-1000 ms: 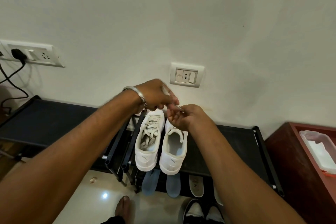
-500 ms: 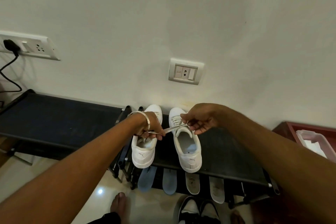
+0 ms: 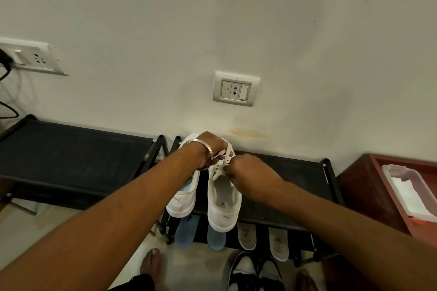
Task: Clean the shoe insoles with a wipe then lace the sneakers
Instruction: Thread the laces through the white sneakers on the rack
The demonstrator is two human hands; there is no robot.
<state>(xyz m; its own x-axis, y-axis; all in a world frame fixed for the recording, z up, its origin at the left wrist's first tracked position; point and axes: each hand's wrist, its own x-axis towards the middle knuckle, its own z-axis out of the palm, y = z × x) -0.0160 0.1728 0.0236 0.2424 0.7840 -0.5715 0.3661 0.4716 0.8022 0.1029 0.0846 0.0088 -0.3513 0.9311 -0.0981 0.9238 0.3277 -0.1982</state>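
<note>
White lace (image 3: 224,159) on the right white sneaker (image 3: 223,198): my left hand (image 3: 210,149) and right hand (image 3: 246,172) pinch it, so I should pull evenly.

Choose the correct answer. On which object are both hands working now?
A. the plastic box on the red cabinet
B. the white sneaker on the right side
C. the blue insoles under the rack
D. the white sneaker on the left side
B: the left hand and right hand both pinch the lace over the right white sneaker.
</note>
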